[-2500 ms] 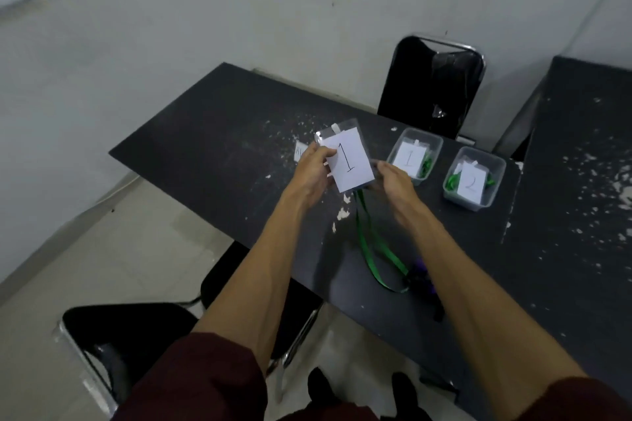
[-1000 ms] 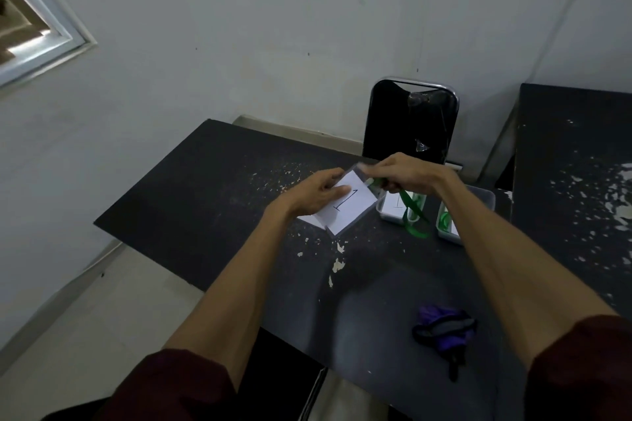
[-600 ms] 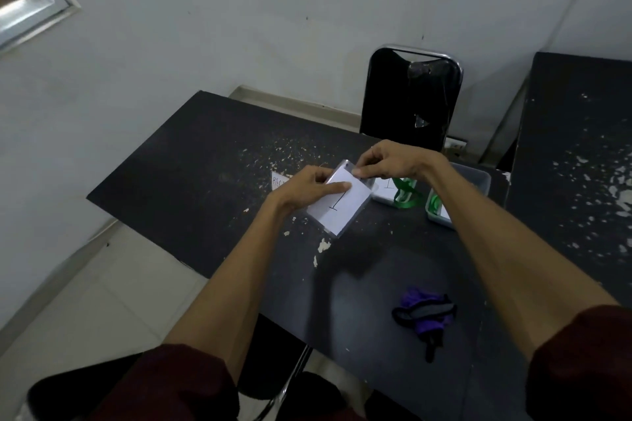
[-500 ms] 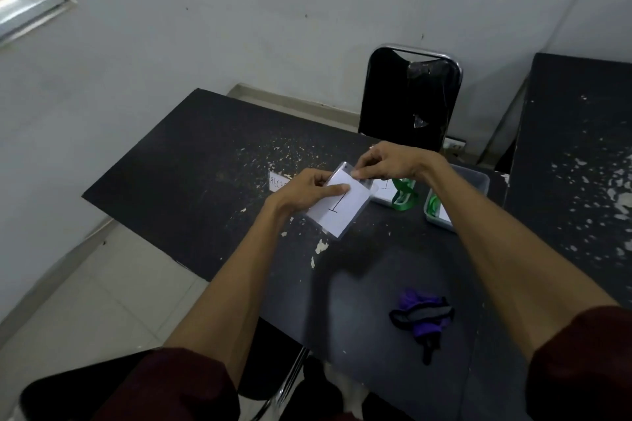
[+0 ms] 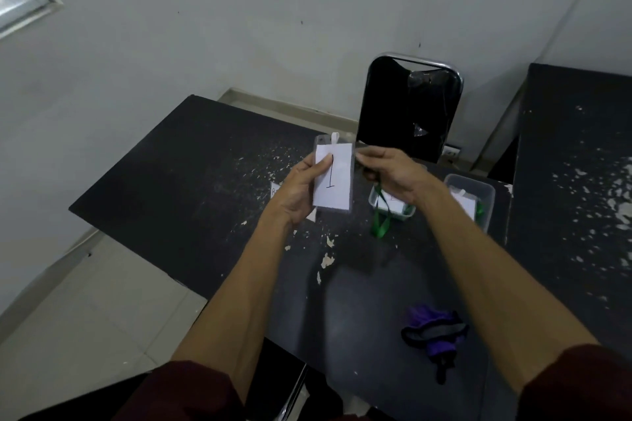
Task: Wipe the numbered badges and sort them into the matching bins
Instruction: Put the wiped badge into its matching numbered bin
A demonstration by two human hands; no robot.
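A badge (image 5: 333, 179) marked "1" is pinched upright by the left hand (image 5: 297, 191); its green lanyard (image 5: 379, 219), at 3 o'clock, is gripped by the right hand (image 5: 390, 173).

Two bins (image 5: 393, 207) (image 5: 473, 196); one cloth (image 5: 434, 331); perhaps three badges (image 5: 333, 178)

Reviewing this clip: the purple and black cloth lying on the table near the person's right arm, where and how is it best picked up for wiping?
Probably pinch the raised purple bunch at the top of the cloth, coming straight down from above. It lies crumpled on the table, so its folds stand up and offer something to grab. The right hand is nearer, though it now holds the green lanyard.
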